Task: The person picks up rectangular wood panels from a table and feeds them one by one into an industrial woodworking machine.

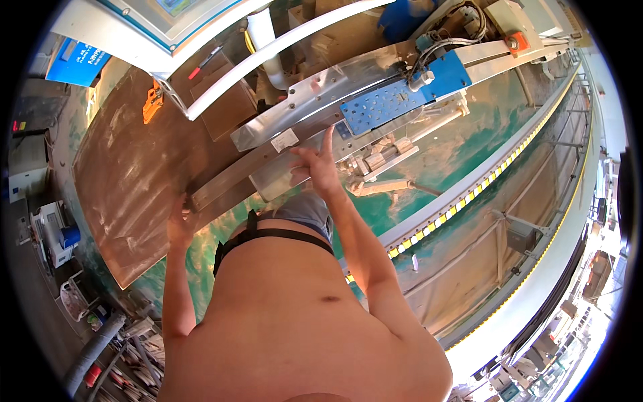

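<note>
Head view: left hand [179, 224] at the left end of the long grey metal strip [233, 175], grip indeterminable; right hand [317, 167] spread, index finger beside the blue perforated metal plate [383, 107]. Apparent step: manual positioning; next move requires steady support.

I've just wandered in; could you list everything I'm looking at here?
Blue perforated plate: 1, blue, upper centre
Metal bar: 1, grey, running below the plate's left end
Label: 1, white, on the metalwork
Board: 1, brown, left
Marker: 1, red and dark, upper left
Curved rail: 1, white, top
Box: 1, blue, far upper left
Floor: 1, green, beneath
Background clutter: uncountable, mixed, around the rim
Left hand: 1, bare, by the bar's left end
Right hand: 1, bare, beside the plate
</note>
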A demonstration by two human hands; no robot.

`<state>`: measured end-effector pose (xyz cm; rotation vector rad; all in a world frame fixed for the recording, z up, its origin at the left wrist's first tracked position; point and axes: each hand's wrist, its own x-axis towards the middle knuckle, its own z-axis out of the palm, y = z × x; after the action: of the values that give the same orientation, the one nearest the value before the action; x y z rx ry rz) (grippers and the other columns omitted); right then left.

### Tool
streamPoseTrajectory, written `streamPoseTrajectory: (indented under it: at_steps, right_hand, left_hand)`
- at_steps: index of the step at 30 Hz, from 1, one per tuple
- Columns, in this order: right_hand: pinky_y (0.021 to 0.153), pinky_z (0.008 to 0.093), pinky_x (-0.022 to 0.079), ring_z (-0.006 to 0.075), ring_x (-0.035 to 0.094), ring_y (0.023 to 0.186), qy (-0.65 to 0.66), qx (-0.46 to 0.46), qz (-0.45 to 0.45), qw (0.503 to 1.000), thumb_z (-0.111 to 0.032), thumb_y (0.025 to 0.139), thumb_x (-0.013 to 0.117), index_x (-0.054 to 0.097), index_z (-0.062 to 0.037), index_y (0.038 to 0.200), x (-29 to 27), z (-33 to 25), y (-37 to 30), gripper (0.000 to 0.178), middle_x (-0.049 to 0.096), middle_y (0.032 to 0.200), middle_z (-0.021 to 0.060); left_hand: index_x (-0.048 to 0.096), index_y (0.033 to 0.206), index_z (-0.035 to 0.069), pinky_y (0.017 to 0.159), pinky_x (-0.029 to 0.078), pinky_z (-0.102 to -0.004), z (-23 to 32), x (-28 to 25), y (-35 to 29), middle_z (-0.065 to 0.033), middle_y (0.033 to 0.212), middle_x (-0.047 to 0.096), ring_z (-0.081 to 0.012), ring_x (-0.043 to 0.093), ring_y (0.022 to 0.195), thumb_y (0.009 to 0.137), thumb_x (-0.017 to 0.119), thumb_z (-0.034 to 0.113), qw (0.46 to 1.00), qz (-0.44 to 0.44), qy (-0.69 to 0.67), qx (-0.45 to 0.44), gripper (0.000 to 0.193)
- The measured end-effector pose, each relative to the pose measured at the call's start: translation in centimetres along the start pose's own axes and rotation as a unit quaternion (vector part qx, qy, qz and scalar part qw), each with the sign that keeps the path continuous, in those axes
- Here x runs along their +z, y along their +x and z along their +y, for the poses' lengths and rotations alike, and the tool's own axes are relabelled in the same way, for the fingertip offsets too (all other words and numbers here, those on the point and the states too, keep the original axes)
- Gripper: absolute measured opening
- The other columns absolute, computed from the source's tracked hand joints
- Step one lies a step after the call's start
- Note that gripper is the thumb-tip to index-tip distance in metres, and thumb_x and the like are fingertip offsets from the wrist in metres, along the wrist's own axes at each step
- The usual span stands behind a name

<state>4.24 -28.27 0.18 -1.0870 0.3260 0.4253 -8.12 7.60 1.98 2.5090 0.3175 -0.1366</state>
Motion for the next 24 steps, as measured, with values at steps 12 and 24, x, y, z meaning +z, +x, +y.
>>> streamPoseTrajectory:
  at_steps: [12, 24]
  right_hand:
    - [0.057, 0.0311, 0.054, 0.0238, 0.064, 0.076, 0.012, 0.002, 0.026, 1.000, -0.006, 0.085, 0.046, 0.048, 0.0027, 0.110, -7.9, -5.1, 3.6, 0.026, 0.060, 0.100, 0.0163]
    - [0.043, 0.0276, 0.036, 0.0118, 0.038, 0.049, 0.073, -0.037, 0.000, 0.997, 0.008, 0.081, 0.031, 0.047, -0.0051, 0.091, -17.2, -10.1, 7.6, 0.022, 0.049, 0.067, 0.0046]
  left_hand:
    - [0.049, 0.123, 0.010, 0.076, 0.050, -0.0344, 6.7, 4.4, 2.9, -0.0140, 0.107, 0.059, -0.0268, 0.060, 0.088, 0.070, 0.070, 0.013, 0.994, 0.034, -0.031, 0.095, 0.058]
    - [0.051, 0.118, 0.010, 0.094, 0.033, -0.0426, 15.3, 8.3, 6.6, -0.0105, 0.121, 0.046, -0.0308, 0.043, 0.112, 0.065, 0.071, 0.024, 0.956, 0.104, 0.130, 0.241, 0.059]
